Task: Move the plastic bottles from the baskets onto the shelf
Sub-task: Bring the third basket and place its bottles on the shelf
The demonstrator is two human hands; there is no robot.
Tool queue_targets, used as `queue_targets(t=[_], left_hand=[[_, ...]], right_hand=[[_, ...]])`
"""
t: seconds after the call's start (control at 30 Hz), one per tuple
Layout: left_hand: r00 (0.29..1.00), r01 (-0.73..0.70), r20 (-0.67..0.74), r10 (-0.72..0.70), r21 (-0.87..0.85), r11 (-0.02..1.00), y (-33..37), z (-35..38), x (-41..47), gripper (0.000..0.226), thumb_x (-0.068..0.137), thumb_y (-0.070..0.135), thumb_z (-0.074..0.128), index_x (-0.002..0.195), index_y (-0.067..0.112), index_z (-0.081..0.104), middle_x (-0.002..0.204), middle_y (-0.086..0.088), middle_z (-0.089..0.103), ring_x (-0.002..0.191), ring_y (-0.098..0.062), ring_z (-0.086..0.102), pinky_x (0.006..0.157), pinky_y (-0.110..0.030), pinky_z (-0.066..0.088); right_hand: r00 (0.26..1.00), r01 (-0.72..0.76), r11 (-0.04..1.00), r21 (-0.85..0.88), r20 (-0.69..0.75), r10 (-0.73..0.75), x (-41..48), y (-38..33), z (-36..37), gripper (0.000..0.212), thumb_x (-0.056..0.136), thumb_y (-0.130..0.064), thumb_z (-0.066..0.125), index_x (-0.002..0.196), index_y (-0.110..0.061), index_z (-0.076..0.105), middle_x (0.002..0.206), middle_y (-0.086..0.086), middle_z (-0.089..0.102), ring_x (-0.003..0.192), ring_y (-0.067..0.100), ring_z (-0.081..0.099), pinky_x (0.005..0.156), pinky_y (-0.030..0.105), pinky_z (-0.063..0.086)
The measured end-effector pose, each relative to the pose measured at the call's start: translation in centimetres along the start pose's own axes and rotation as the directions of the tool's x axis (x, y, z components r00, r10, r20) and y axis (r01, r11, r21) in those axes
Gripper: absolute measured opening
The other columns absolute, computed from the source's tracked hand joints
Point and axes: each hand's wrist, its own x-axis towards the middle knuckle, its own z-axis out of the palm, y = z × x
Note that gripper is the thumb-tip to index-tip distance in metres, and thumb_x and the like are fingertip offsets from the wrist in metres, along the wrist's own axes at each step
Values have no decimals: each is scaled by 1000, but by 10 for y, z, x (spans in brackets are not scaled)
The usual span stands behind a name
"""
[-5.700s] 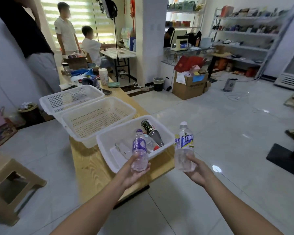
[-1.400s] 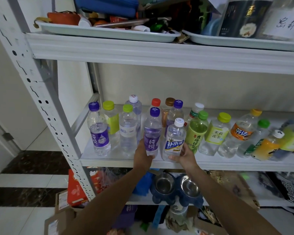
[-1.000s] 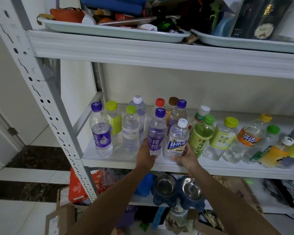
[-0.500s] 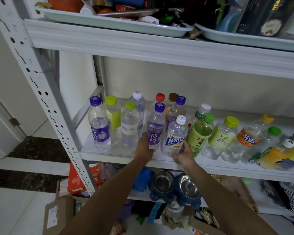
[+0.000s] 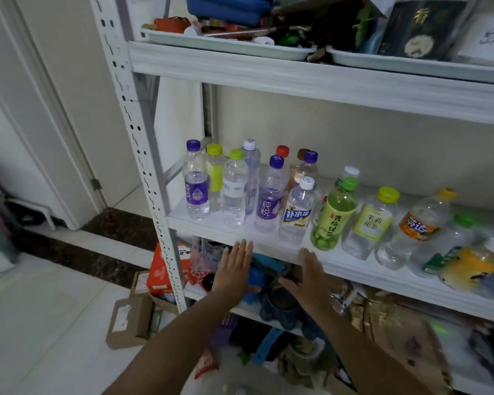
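Withdrawing left hand [image 5: 234,269], right hand [image 5: 310,276] (both flat); bottles [image 5: 270,205] released.

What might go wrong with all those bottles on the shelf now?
The purple-label bottle and the white-capped bottle stand close to the front edge of the shelf, just above the open left hand and right hand. A careless bump might tip them off. The bottles are packed tightly, so one falling, say against the green tea bottle, may knock over its neighbours.
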Motion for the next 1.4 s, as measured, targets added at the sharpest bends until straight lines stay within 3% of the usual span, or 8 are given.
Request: queue_targets(t=[0.2, 0.43, 0.6, 0.87, 1.0, 1.17, 1.27, 1.4], left_hand=[[971, 228, 45, -233, 92, 969, -3, 10, -103, 99, 89, 67, 33, 148, 9, -22, 144, -3, -35, 144, -25, -23, 110, -41, -20], [813, 574, 82, -576, 50, 817, -25, 12, -255, 97, 89, 69, 35, 151, 14, -17, 157, -6, -22, 139, -20, -28, 107, -42, -25], [569, 819, 30, -822, 76, 569, -44, 1, -399, 90, 93, 66, 25, 150, 12, -19, 158, -7, -21, 147, -25, -17, 116, -45, -13], [-11, 999, -33, -999, 48, -13, 5, -10, -677, 88, 91, 68, 14, 150, 10, -16, 159, -6, -19, 147, -25, -17, 115, -44, -15], [-311, 950, -101, -945, 13, -313, 68, -8, -816, 99, 82, 72, 2, 148, 4, 31, 156, -12, 24, 143, -31, 29, 113, -45, 3], [-607, 795, -76, -791, -38, -606, 172, 25, -937, 88, 91, 70, 14, 151, 12, -14, 159, -6, -19, 147, -25, -16, 105, -42, -29], [-705, 709, -38, -708, -35, -704, 230, 46, -967, 87, 94, 65, 22, 151, 11, -15, 159, -8, -21, 145, -26, -21, 91, -38, -38], [-788, 612, 31, -614, -56, -789, 279, 67, -982, 85, 95, 63, 18, 149, 10, -20, 157, -7, -25, 144, -26, -24, 108, -45, -27]], right_hand=[[936, 327, 913, -245, 215, -278, -56, 1, 11, 111, 69, -83, 22, 151, -8, 16, 159, 11, 13, 147, 28, 11, 118, 43, 3], [682, 698, 685, -208, 484, -548, -106, -82, 57, 127, 60, -96, 3, 150, -7, 22, 156, 11, 22, 144, 32, 20, 116, 48, 6], [409, 888, 457, -49, 539, -736, -183, -191, 92, 136, 44, -98, 0, 151, -13, -9, 155, -2, -18, 145, 17, -13, 117, 41, -9], [-113, 963, 32, 269, 506, -855, -413, -322, 151, 107, 79, -75, 43, 151, -16, -9, 160, 0, -12, 146, 15, -14, 116, 37, -13], [-386, 890, -206, 407, 429, -817, -551, -350, 159, 105, 82, -69, 47, 151, -15, -12, 159, -1, -15, 146, 14, -17, 117, 37, -14], [-634, 755, -462, 466, 338, -695, -698, -360, 162, 105, 82, -70, 46, 151, -15, -9, 159, 0, -17, 146, 17, -14, 117, 40, -13], [-760, 644, -611, 461, 290, -582, -758, -365, 162, 108, 80, -70, 50, 151, -12, -6, 156, -1, -15, 147, 19, -9, 116, 42, -11], [-849, 527, -747, 404, 269, -454, -808, -363, 166, 120, 56, -68, 75, 147, -5, 27, 152, 10, 29, 139, 28, 35, 112, 41, 3]])
